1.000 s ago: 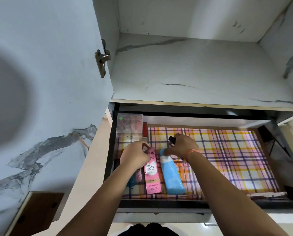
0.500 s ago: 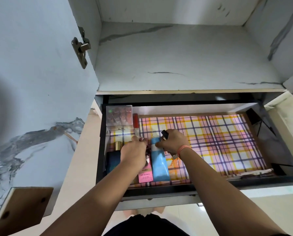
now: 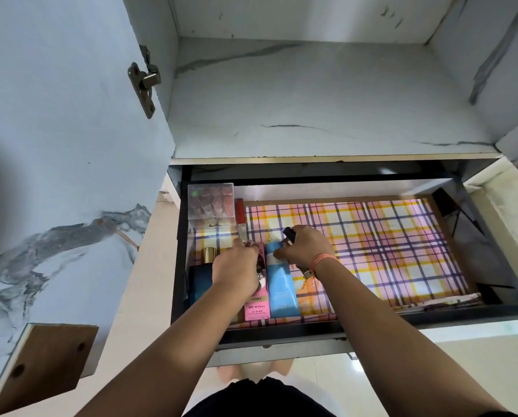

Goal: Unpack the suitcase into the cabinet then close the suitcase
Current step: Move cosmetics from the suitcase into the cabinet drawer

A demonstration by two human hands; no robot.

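Slid lower over the pink tube (image 3: 257, 308), the left hand (image 3: 236, 267) curls round a dark reddish item (image 3: 261, 273); the right hand (image 3: 304, 249) grips a slim black object (image 3: 289, 235) beside the blue tube (image 3: 282, 290), left of centre in the drawer (image 3: 179, 251).

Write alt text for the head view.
Two hands work in an open drawer lined with plaid paper: the left hand grips a pink tube, the right hand holds a slim dark item by a blue tube.
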